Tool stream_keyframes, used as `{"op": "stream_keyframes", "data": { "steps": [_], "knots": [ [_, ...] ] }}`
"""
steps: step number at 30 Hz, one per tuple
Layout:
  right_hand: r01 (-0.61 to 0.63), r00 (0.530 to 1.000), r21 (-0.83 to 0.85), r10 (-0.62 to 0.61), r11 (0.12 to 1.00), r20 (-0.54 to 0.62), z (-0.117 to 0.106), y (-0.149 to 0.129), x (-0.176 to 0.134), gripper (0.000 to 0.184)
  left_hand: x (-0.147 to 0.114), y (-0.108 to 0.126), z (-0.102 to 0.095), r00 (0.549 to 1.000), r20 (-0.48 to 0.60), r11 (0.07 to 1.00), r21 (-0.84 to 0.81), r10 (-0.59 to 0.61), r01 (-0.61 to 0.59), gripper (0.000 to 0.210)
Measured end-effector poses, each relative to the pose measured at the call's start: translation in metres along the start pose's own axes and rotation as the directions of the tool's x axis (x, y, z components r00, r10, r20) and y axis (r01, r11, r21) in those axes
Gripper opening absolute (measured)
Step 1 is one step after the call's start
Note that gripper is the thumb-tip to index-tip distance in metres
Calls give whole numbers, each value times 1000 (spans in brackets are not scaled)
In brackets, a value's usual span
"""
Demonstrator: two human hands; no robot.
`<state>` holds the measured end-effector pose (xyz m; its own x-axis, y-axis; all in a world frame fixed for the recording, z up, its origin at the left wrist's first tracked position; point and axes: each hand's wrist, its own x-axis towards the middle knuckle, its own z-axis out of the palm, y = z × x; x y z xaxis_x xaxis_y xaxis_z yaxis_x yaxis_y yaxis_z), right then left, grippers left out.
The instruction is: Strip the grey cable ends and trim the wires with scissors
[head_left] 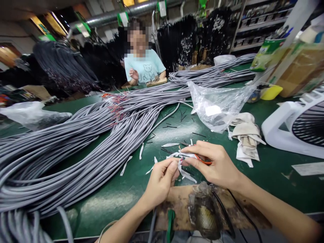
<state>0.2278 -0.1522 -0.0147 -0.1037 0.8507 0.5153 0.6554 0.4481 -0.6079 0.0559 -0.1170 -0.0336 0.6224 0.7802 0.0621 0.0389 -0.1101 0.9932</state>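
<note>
My left hand (163, 177) is closed, thumb pressed on the end of a grey cable whose reddish wire tips (181, 159) poke out by the fingertips. A white strip (186, 174) hangs loose at that end. Close by on the right, my right hand (215, 163) holds orange-handled cutters (204, 160) under its fingers, their dark tip pointing left. Its thumb and fingertips are at the cable end. Most of the held cable is hidden by the left hand.
Long grey cables (108, 158) cover the left of the green table (93, 209). White scraps and black bits lie ahead. A stained board (174, 202) sits below my hands. On the right are a plastic bag (217, 104), cloth gloves (246, 135) and a fan (283, 128). A person (144, 67) sits opposite.
</note>
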Motion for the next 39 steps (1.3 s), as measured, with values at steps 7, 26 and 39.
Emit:
{"op": "stream_keyframes", "data": {
  "steps": [7, 26, 39],
  "knots": [
    [-307, 949, 197, 284, 931, 136, 5, 3, 3, 14, -2, 9, -13, 986, 148, 931, 365, -80, 20, 34],
    [-382, 923, 299, 349, 874, 159, 20, 7, -1, 14, -2, -11, 1, 887, 213, 584, 687, 409, -434, 21],
    [-721, 582, 443, 120, 532, 804, 6, 31, 8, 37, -5, 3, -8, 925, 280, 746, 551, 256, -373, 20]
  ]
}}
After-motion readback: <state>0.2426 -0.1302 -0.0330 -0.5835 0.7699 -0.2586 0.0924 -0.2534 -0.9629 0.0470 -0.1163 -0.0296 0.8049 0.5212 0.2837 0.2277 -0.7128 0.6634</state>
